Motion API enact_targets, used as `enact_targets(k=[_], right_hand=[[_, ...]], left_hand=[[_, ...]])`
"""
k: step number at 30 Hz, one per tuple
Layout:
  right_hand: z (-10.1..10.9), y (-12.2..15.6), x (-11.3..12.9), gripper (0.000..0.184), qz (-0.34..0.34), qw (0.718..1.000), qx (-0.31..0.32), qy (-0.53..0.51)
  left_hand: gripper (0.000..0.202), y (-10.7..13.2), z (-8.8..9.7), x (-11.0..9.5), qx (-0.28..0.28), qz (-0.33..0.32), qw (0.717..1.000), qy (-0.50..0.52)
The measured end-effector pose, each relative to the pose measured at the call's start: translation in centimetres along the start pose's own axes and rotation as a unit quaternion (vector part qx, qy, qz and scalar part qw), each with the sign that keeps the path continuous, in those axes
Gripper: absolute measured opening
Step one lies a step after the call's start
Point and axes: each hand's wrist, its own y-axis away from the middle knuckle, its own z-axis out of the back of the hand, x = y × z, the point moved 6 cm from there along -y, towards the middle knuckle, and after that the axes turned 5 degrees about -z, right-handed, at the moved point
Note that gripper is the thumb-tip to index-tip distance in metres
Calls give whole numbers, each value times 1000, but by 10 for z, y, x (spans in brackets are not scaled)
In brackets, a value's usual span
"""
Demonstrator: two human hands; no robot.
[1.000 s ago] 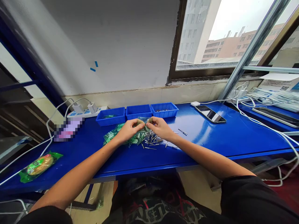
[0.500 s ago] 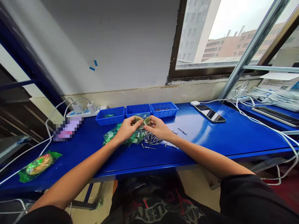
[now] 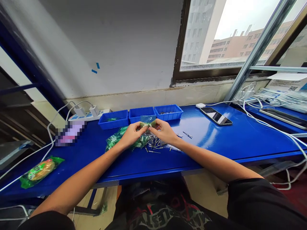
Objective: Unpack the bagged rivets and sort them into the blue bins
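Note:
Between my two hands is a small clear plastic bag (image 3: pixel 148 119), its upper part standing above the fingertips. My left hand (image 3: pixel 132 133) pinches its left side, and my right hand (image 3: pixel 163 131) pinches its right side, thumbs close together. What lies inside the bag is too small to make out. Below the hands several metal rivets (image 3: pixel 157 142) lie in a loose pile on the table. Left of the pile, partly behind my left hand, is a crumpled green-tinted plastic bag (image 3: pixel 114 139) with green and white pieces in it.
Behind the hands stand a left blue bin (image 3: pixel 114 124) with green pieces, a middle blue bin (image 3: pixel 141 111) and a right blue bin (image 3: pixel 169 117) with small metal parts. A phone (image 3: pixel 216 115) lies right, a wrapped bread (image 3: pixel 41 170) left. A power strip (image 3: pixel 105 111) and cables edge the table.
My fingers have shifted their hold, thumbs drawing closer together, and more of the clear bag now shows above them. The pile, bins and green-tinted bag stay put.

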Motion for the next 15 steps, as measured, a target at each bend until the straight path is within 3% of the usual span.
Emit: enact_targets(k=[4,9,15], right_hand=[[4,0,5,11,-3,1000,-1,8],[0,0,3,10,2,999,32,10],[-2,3,5,8,23,999,6,48]], left_hand=[[30,-2,5,6,-29,7,1000,5],[27,-2,5,5,-23,-10,1000,3],[22,-1,2,1,1,-15,1000,12]])
